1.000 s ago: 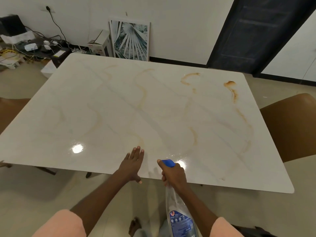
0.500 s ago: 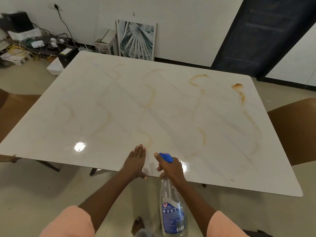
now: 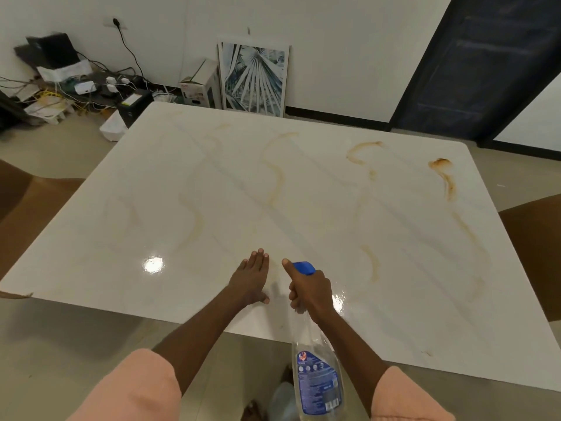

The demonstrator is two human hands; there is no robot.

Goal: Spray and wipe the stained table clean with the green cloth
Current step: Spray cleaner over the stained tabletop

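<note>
A large white marble table (image 3: 188,183) fills the view, streaked with brownish-orange stains (image 3: 446,177), darkest at the far right corner. My right hand (image 3: 309,291) grips the neck of a clear spray bottle (image 3: 317,381) with a blue label. Its blue nozzle (image 3: 303,267) points forward over the near edge of the table. Beside it, my left hand (image 3: 250,281) lies flat on the tabletop, fingers together and holding nothing. No green cloth is in view.
Brown chairs stand at the left (image 3: 21,208) and right (image 3: 534,247) sides of the table. A framed print (image 3: 253,79) and a cardboard box (image 3: 198,86) lean against the far wall. Cables and devices (image 3: 76,86) litter the floor at the back left. A dark door (image 3: 473,65) is at the right.
The view has shifted, so the table sits lower and nearer in frame. Both hands hold the same pose at the near edge, right hand still on the bottle.
</note>
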